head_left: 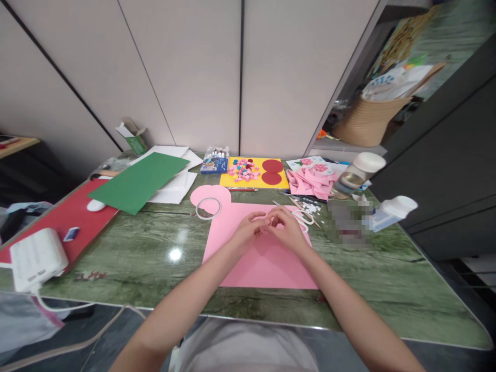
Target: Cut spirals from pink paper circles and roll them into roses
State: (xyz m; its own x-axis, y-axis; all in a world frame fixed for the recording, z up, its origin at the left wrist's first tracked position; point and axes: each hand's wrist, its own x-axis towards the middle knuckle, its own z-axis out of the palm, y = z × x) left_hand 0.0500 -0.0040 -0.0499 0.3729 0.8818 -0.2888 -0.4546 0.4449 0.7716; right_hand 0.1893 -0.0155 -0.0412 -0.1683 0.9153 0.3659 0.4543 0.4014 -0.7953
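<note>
Meeting near the fingertips, the left hand [251,227] and right hand [289,228] seem at fine fingerwork, whether pinching anything I cannot tell, above the rectangular pink paper sheet [267,266] beneath them, the next move probably calling for a light touch.

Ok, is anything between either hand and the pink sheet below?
Nothing visible stands between the left hand or right hand and the pink sheet; whether they pinch something small, I can't tell. The white-handled scissors lie beside the right hand, near the sheet's far right corner.
</note>
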